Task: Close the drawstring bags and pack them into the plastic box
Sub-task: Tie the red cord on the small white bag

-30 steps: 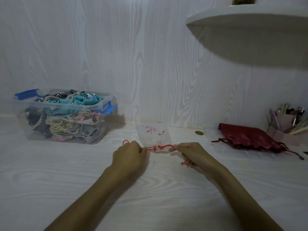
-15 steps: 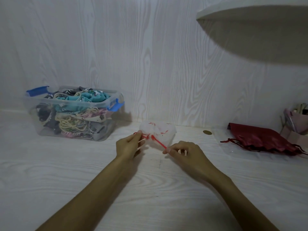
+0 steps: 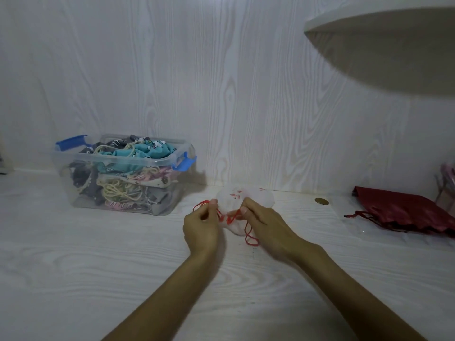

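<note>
Red cord (image 3: 225, 217) runs between your two hands at frame centre. Your left hand (image 3: 202, 225) has its fingers curled, pinching the cord's left loop near its fingertips. Your right hand (image 3: 266, 225) pinches the cord with thumb and forefinger; its other fingers curl over the bag, and their exact grip is hard to make out. White bag (image 3: 246, 200) lies on the table (image 3: 98, 279) just beyond your hands, sheer with red marks; its lower part is covered by your right hand and its neck is blurred, so you can't tell how far it is cinched. One loop of cord hangs out below your right hand.

Box (image 3: 123, 173) sits left of centre against the wall (image 3: 221, 82), well apart from the bag, clear plastic with blue clips, lid off. It is stuffed with patterned fabric bags and cream cords; single bags inside can't be told apart.

Red bag (image 3: 398, 212) lies at the right edge on a clear plastic sheet (image 3: 344, 217), partly cut off by the frame, its cord trailing left. A small brass disc (image 3: 321, 201) sits on the table between the white bag and the red bag. A pink holder (image 3: 446, 183) at far right is mostly cut off. A white shelf (image 3: 384, 28) overhangs the upper right, its top out of frame.
</note>
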The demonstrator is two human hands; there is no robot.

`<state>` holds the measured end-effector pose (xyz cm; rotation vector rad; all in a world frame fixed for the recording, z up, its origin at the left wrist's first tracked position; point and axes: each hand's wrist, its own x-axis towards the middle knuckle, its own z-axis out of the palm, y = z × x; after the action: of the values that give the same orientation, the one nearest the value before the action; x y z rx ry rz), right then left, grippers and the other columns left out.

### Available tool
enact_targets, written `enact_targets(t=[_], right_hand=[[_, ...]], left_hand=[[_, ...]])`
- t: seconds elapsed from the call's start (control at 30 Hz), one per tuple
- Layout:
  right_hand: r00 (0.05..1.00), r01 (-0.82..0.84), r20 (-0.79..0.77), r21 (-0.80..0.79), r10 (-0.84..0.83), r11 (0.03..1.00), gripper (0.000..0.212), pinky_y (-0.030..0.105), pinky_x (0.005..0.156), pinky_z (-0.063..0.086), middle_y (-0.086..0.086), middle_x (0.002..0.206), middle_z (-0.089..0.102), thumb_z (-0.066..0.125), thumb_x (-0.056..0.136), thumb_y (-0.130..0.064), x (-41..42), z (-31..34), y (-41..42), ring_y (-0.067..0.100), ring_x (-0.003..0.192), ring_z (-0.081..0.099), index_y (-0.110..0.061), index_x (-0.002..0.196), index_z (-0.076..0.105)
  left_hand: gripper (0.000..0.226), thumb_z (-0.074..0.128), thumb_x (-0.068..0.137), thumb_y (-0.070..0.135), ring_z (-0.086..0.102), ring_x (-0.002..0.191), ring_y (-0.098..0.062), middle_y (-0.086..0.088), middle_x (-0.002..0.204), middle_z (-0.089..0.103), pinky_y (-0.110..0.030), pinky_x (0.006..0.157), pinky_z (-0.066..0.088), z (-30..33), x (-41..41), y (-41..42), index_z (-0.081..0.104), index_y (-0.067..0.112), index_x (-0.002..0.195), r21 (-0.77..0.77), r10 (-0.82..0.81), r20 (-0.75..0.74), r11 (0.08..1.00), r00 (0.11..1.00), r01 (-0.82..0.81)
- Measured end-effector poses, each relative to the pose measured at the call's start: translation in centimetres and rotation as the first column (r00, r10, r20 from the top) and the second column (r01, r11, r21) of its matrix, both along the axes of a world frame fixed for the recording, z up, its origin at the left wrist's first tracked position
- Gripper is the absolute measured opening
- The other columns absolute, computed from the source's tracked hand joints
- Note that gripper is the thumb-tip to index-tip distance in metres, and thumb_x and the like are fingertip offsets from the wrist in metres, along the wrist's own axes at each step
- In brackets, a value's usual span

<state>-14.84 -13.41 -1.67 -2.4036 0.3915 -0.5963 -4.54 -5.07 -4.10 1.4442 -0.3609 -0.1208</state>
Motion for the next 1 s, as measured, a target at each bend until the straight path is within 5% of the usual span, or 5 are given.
enact_targets(t=[0.27,0.47,0.6,0.77,1.0], right_hand=[[0.996,-0.002,-0.078,0.45,0.041,0.893,0.027,0.039,0.102,0.043,0.002,0.096,0.074,0.038,0.096,-0.023,2.0,-0.7,-2.3,0.015,0.101,0.068,-0.016,0.082,0.059],[0.991,-0.051,-0.062,0.632,0.116,0.773,0.035,0.027,0.095,0.048,-0.002,0.083,0.073,0.036,0.099,-0.017,-0.9,-0.1,-2.5,0.017,0.102,0.067,-0.015,0.07,0.054],[0.988,0.014,-0.136,0.535,0.07,0.845,0.032,0.02,0.083,0.05,0.001,0.097,0.074,0.046,0.097,-0.026,-2.4,0.6,-3.6,0.013,0.096,0.066,-0.005,0.091,0.069],[0.994,0.096,-0.079,0.417,-0.07,0.904,0.037,0.023,0.065,0.044,0.0,0.063,0.06,0.055,0.092,-0.034,-3.7,2.7,-4.0,0.011,0.058,0.053,-0.014,0.061,0.059],[0.996,0.026,0.072,0.249,-0.045,0.968,0.035,0.004,0.059,0.038,-0.011,0.061,0.054,0.051,0.094,-0.033,-3.2,3.5,-2.0,-0.006,0.054,0.048,-0.017,0.064,0.054]], left_hand=[[0.025,0.047,0.098,0.028,0.064,0.079,0.002,0.016,0.079,0.068,-0.028,0.08,0.052,-0.3,2.1,0.5,0.068,0.027,0.083,0.217,-0.254,0.383,0.959,0.888,0.18],[0.026,0.046,0.098,0.018,0.065,0.086,-0.015,-0.005,0.098,0.07,-0.026,0.074,0.055,0.5,1.9,0.4,0.068,0.005,0.102,-0.002,-0.563,0.117,0.823,0.818,0.568],[0.026,0.05,0.095,0.011,0.058,0.054,-0.004,0.001,0.073,0.07,-0.012,0.058,0.05,1.4,2.0,0.8,0.068,-0.006,0.1,0.179,-0.67,0.016,0.732,0.742,0.658],[0.022,0.054,0.093,0.015,0.043,0.041,0.002,0.006,0.054,0.053,-0.007,0.042,0.031,1.7,0.8,0.6,0.073,0.006,0.102,0.288,-0.706,-0.054,0.666,0.706,0.688],[0.029,0.048,0.096,0.024,0.061,0.081,-0.007,-0.002,0.096,0.071,-0.013,0.078,0.045,1.3,-1.7,0.3,0.074,0.013,0.103,0.49,-0.835,0.076,0.508,0.545,0.709]])
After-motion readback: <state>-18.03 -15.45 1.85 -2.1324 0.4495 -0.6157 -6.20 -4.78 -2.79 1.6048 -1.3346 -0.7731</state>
